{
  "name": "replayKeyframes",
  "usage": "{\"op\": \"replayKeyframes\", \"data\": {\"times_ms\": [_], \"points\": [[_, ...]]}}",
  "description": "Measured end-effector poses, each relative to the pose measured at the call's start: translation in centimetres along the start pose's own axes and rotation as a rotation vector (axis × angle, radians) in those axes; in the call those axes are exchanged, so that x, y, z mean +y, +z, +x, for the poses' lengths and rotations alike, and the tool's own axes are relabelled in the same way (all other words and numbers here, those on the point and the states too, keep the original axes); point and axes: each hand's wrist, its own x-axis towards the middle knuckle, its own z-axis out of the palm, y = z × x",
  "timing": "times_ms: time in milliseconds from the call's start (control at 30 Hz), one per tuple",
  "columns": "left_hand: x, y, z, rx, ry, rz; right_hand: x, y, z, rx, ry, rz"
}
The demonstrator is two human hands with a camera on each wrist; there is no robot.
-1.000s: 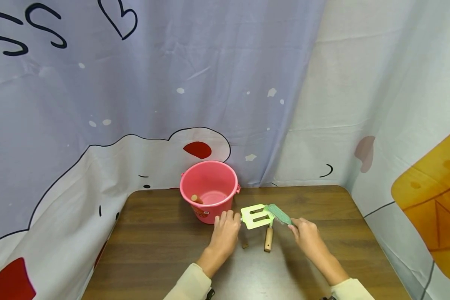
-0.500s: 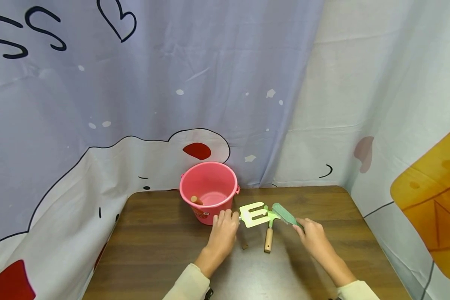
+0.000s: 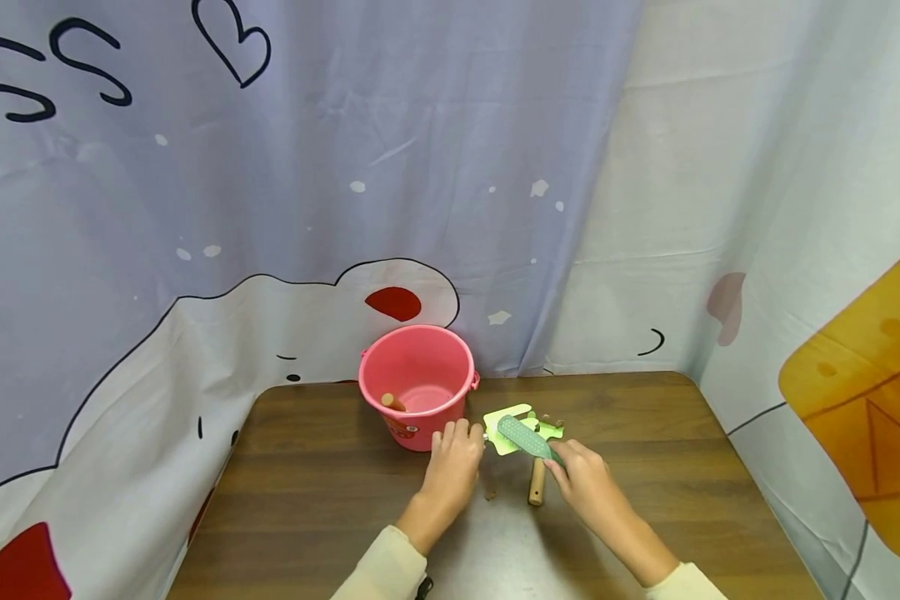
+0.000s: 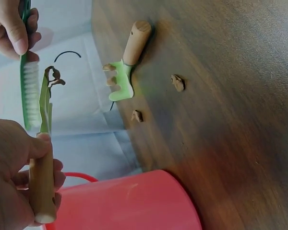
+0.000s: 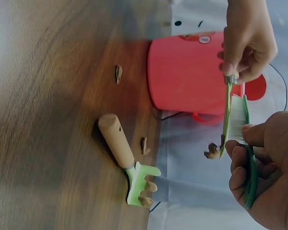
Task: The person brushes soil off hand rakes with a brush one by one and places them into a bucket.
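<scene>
Brush on fork blade, frame centre, just right of the bucket.

Pink bucket (image 3: 417, 385) left of centre; left hand (image 3: 452, 461) wraps the wooden handle of the light-green fork (image 3: 512, 417) — right hand (image 3: 587, 483) grips the green brush (image 3: 523, 437), bristles against the blade; a rake (image 3: 537, 480) lies on the table (image 3: 307, 492) below — brown crumbs nearby.

My bucket (image 3: 417, 385) is pink. The spade (image 3: 507, 422) I hold is pale green with a tan wooden handle; my brush (image 3: 523, 437) is green with white bristles. The table (image 3: 307, 483) is dark brown woodgrain.
</scene>
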Motion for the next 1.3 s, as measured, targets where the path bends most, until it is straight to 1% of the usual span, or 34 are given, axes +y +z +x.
{"op": "replayKeyframes", "data": {"times_ms": [167,333,467,700,867,1000,1133,1300], "points": [[0.1,0.0,0.1,0.01,-0.003,0.005,-0.3,0.3,0.1,0.009,-0.018,-0.005],[0.2,-0.1,0.1,0.027,-0.004,0.004,0.1,0.4,0.1,0.046,-0.044,-0.025],[0.3,-0.2,0.1,0.035,-0.005,0.006,0.4,0.3,0.1,0.057,-0.051,-0.046],[0.2,-0.1,0.0,0.001,-0.01,0.004,1.5,0.4,0.0,0.069,-0.022,-0.05],[0.0,0.0,-0.1,0.0,-0.012,-0.007,2.4,0.5,-0.1,0.087,-0.016,-0.048],[-0.2,0.1,-0.3,0.0,-0.014,0.001,3.3,0.6,-0.2,0.082,0.012,-0.019],[-0.4,0.1,-0.4,0.009,-0.003,0.021,4.2,0.5,-0.3,0.071,0.059,-0.01],[-0.7,-0.2,-0.2,0.029,0.009,0.009,5.4,0.1,-0.8,0.049,0.121,-0.008]]}}
